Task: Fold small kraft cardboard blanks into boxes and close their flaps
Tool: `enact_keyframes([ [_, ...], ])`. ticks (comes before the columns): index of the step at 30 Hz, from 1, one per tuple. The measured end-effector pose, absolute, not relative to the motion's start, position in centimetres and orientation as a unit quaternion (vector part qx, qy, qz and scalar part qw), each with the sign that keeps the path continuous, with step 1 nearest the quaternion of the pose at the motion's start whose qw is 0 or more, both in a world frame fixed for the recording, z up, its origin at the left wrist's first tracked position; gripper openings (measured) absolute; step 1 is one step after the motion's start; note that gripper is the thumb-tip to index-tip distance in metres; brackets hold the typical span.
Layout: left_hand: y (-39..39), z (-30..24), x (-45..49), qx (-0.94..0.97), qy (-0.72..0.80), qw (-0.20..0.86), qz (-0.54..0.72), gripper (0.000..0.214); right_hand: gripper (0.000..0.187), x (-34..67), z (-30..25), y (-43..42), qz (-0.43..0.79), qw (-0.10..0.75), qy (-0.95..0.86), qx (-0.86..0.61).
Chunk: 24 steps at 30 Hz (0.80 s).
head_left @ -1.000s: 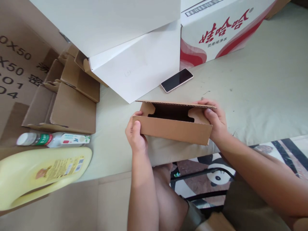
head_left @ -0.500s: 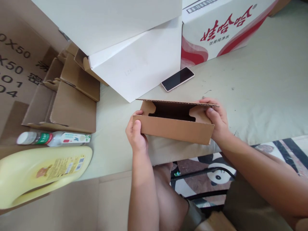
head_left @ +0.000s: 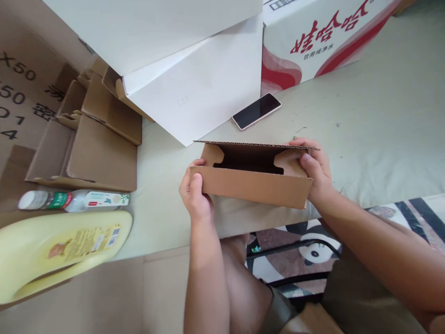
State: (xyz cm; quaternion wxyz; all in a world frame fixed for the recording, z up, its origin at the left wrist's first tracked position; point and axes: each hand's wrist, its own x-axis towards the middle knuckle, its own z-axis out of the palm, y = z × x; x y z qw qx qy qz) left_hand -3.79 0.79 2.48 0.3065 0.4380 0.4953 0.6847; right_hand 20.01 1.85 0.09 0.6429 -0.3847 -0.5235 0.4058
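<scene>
A small brown cardboard box (head_left: 252,186) is held between my two hands near the table's front edge. Its top faces me with the long flap raised at the back, and the inside looks dark. My left hand (head_left: 195,192) is closed on the box's left end, thumb on the front panel and fingers behind. Closed on the right end is my right hand (head_left: 315,168), its thumb over the side flap and fingers behind the raised flap. Behind the box a phone (head_left: 256,111) lies face up on the pale green cloth.
Folded brown boxes (head_left: 102,153) stand at the left, with a clear plastic bottle (head_left: 74,200) and a yellow jug (head_left: 66,250) lying before them. White cartons (head_left: 201,83) and a red-and-white water carton (head_left: 320,51) line the back. A panda-patterned stool (head_left: 313,250) is below the edge.
Both hands still grip the box, which appears slightly larger and tipped a little. The view has shifted slightly, moving the left-side objects a little to the left.
</scene>
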Motion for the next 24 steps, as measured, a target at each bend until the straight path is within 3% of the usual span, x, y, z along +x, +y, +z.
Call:
enact_keyframes([
  [24,0.05,1.9,-3.77,0.432,0.52,0.289,0.678,0.037,0.027,20.56,-0.13,2.15,0.422,0.636,-0.513,-0.392],
])
